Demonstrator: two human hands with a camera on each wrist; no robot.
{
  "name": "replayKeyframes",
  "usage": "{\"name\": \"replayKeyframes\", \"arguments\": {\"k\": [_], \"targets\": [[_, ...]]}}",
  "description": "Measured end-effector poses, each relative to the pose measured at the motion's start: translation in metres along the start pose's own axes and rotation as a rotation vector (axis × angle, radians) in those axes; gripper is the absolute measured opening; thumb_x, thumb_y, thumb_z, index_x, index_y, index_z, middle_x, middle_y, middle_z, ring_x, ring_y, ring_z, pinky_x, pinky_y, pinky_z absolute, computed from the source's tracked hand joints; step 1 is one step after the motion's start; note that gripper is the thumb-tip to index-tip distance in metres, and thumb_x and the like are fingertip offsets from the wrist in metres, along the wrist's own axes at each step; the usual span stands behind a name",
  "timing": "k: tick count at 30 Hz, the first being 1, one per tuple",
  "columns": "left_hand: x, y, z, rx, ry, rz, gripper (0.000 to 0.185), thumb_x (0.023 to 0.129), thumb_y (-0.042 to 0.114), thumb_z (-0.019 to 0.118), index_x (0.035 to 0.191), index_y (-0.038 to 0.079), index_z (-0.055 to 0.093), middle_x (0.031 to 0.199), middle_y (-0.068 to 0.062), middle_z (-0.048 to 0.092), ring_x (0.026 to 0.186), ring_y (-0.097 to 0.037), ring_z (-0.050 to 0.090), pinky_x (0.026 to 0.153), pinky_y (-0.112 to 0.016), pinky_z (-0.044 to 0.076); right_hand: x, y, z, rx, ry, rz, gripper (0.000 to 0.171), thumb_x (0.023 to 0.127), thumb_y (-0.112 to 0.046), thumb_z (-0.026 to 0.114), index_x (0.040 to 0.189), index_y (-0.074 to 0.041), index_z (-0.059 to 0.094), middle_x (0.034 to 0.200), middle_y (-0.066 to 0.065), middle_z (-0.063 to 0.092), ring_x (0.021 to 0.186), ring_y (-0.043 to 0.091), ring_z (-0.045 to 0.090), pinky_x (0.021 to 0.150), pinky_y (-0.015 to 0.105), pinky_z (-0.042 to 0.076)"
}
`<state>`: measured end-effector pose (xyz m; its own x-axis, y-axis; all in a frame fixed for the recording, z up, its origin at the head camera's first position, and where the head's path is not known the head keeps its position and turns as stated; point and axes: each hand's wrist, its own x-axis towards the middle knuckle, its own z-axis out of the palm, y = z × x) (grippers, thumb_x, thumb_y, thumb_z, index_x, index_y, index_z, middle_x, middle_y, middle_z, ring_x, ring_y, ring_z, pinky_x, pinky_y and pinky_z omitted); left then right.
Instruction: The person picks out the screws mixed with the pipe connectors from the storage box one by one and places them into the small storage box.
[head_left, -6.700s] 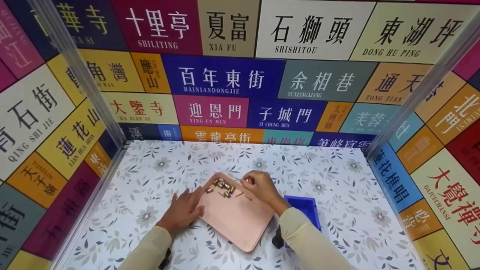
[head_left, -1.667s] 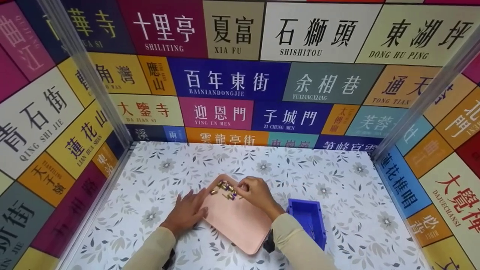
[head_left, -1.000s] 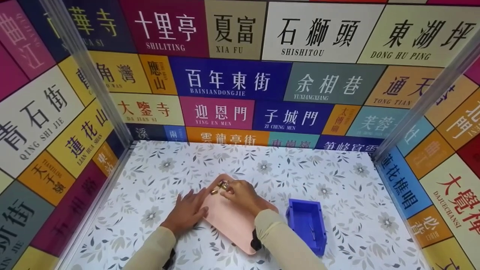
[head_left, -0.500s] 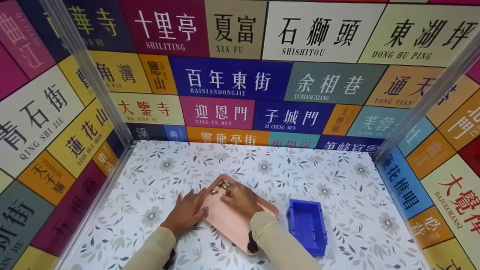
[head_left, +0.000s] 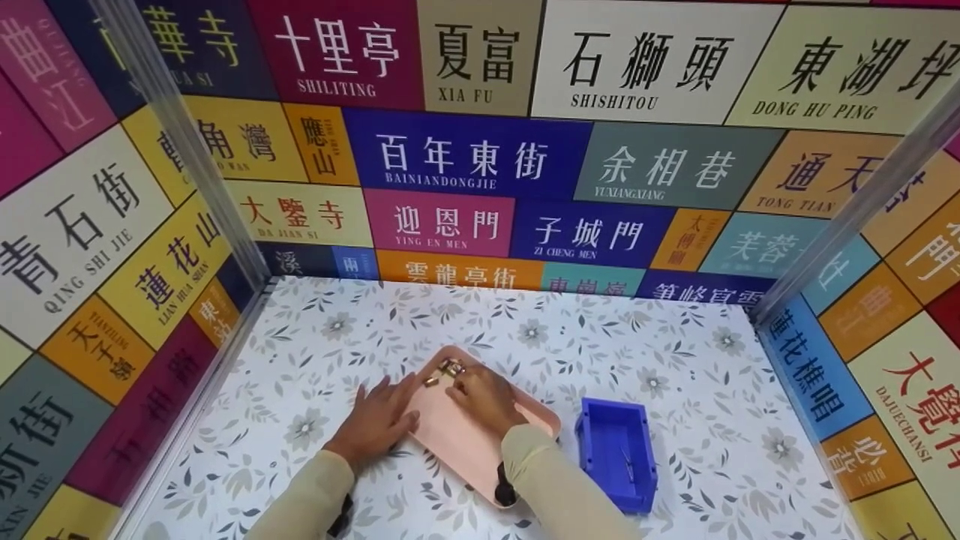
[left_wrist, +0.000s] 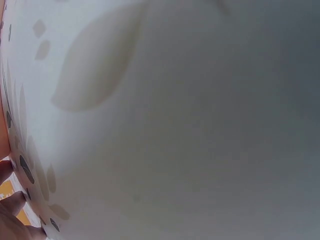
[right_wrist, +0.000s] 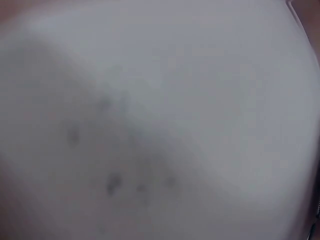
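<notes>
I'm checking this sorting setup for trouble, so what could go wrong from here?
The small parts sit bunched near the pink tray's far corner, so the right hand reaching among them might flick some onto the patterned table. The left hand only rests at the tray's edge, so the tray could slide.

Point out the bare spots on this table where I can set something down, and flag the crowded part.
Free: the floral table between the pink tray and the back wall, the stretch right of the blue bin, and the strip left of the left hand. Crowded: the tray's far corner, where the small metal parts lie under the right hand.
</notes>
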<state>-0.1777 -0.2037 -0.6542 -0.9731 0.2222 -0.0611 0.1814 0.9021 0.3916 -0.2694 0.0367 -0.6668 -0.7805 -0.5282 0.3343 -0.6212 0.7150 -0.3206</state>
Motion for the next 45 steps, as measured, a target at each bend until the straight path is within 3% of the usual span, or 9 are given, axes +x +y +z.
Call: {"name": "replayKeyframes", "arguments": {"k": [7,13,25,31,36,45], "targets": [[-0.001,0.001,-0.002,-0.002,0.001,0.002,0.072,0.104,0.062,0.037,0.165,0.034,0.01,0.166,0.002,0.035,0.159,-0.031,0.018,0.126,-0.065,0.007,-0.001,-0.001,0.001,-0.058,0.022,-0.024,0.021,0.094,-0.034,0.074,0.083,-0.016,0.076,0.085,-0.002,0.069,0.078,0.015,0.064,0.074,0.031,0.056],[0.0,-0.002,0.0,-0.008,0.05,0.061,0.071,0.105,0.058,0.039,0.165,0.027,0.017,0.161,-0.004,0.044,0.156,-0.036,0.026,0.121,-0.071,0.014,-0.002,0.0,0.001,-0.023,0.064,-0.045,0.018,0.094,-0.028,0.074,0.081,-0.015,0.076,0.083,-0.001,0.069,0.076,0.016,0.066,0.07,0.032,0.057],[0.002,-0.001,0.001,-0.008,0.022,0.031,0.073,0.104,0.06,0.038,0.165,0.03,0.014,0.163,-0.004,0.042,0.157,-0.034,0.024,0.123,-0.069,0.011,-0.002,-0.005,-0.01,0.226,0.006,0.078,0.014,0.097,-0.028,0.071,0.091,-0.016,0.074,0.096,-0.001,0.071,0.087,0.014,0.066,0.08,0.032,0.057],[0.002,0.0,0.002,-0.005,0.015,-0.004,0.074,0.103,0.063,0.037,0.165,0.033,0.012,0.164,-0.001,0.04,0.158,-0.031,0.022,0.125,-0.066,0.009,0.0,-0.006,-0.019,0.327,-0.024,0.084,0.012,0.099,-0.025,0.069,0.099,-0.015,0.076,0.11,0.001,0.075,0.091,0.011,0.069,0.085,0.029,0.059],[0.002,-0.001,0.003,-0.015,0.011,0.003,0.073,0.103,0.064,0.035,0.165,0.033,0.012,0.165,0.0,0.039,0.158,-0.032,0.021,0.124,-0.067,0.008,0.0,-0.006,-0.029,0.359,-0.012,0.068,0.008,0.099,-0.024,0.069,0.094,-0.018,0.074,0.095,-0.007,0.073,0.083,0.006,0.065,0.077,0.023,0.057],[0.002,-0.003,0.003,0.037,0.04,0.044,0.071,0.105,0.058,0.038,0.166,0.028,0.015,0.162,-0.003,0.043,0.156,-0.035,0.026,0.122,-0.07,0.015,-0.001,-0.005,-0.048,0.266,0.163,-0.024,0.018,0.092,-0.02,0.077,0.077,-0.014,0.07,0.066,-0.003,0.058,0.059,0.004,0.05,0.055,0.018,0.042]]}}
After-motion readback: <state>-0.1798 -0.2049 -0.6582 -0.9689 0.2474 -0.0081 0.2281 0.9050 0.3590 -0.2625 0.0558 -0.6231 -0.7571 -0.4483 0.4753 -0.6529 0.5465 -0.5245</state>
